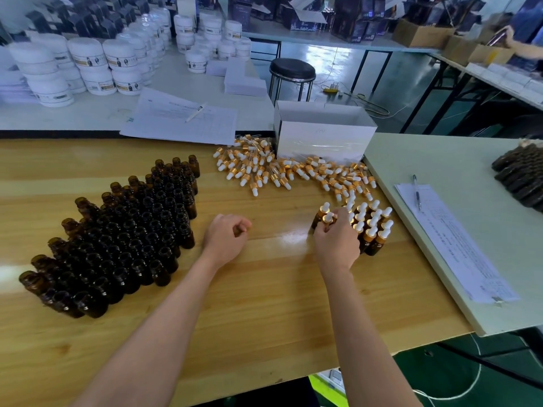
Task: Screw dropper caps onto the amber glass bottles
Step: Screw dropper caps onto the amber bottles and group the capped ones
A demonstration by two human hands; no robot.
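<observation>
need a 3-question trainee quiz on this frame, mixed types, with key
1. The capped bottles stand on which side of the uncapped bottles? A) the person's left B) the person's right C) behind them
2. True or false: the left hand holds something.
3. Fill in: the right hand grips a ____ bottle.

Key: 1 B; 2 false, it holds nothing; 3 capped.
</observation>
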